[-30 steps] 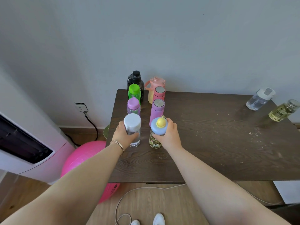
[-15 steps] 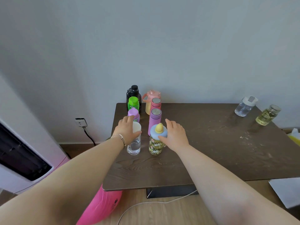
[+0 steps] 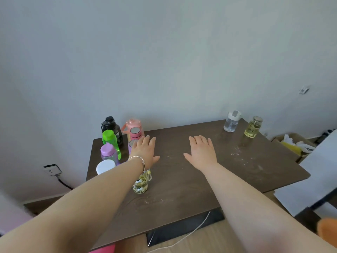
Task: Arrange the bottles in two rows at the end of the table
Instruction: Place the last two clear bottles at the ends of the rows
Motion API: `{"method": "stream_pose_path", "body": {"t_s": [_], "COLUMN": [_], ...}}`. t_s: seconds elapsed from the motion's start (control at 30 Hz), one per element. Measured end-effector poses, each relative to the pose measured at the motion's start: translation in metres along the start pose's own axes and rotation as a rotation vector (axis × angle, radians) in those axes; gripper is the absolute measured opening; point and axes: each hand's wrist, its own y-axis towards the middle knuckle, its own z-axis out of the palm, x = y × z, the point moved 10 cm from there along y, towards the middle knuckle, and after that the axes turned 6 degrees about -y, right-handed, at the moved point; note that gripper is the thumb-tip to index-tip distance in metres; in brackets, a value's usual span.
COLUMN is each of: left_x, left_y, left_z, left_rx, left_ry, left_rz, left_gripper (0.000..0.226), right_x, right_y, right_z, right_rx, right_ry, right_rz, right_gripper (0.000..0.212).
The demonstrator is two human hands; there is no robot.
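Two rows of bottles stand at the left end of the brown table (image 3: 182,189). The left row holds a black bottle (image 3: 110,125), a green one (image 3: 109,139), a purple-capped one (image 3: 107,152) and a white-capped one (image 3: 105,166). The right row holds a pink jug (image 3: 134,124), a pink flask (image 3: 135,134), another flask partly hidden by my left hand, and a patterned clear bottle (image 3: 141,183) under my left wrist. My left hand (image 3: 145,151) and my right hand (image 3: 201,152) hover flat and open over the table, holding nothing. A clear white-lidded bottle (image 3: 231,122) and a yellowish jar (image 3: 253,127) stand at the far right.
The wall runs behind the table. A cardboard box (image 3: 293,143) with yellow and white contents sits right of the table, next to a white sheet (image 3: 317,174). A socket with a black cable (image 3: 52,169) is on the wall at left. A white cable lies on the floor.
Both hands have let go of the white-capped bottle and the patterned bottle and moved right, now open over the table. The camera has tilted up and right.
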Motion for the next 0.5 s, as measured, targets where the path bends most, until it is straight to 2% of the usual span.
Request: {"method": "stream_pose_path", "body": {"t_s": [0.2, 0.37, 0.5], "left_x": [-0.106, -0.206, -0.268], "left_y": [0.053, 0.1, 0.122], "left_z": [0.016, 0.03, 0.05], "left_rx": [0.016, 0.009, 0.041], "left_ry": [-0.03, -0.02, 0.009], "left_rz": [-0.006, -0.009, -0.013], "left_gripper": [0.08, 0.079, 0.078], "right_x": [-0.121, -0.229, -0.316], "right_y": [0.005, 0.0, -0.009], "right_z": [-0.004, 0.008, 0.026], "right_rx": [-0.024, -0.001, 0.042], "right_ry": [0.025, 0.045, 0.076], "right_rz": [0.06, 0.088, 0.179], "right_gripper": [0.074, 0.074, 0.073]}}
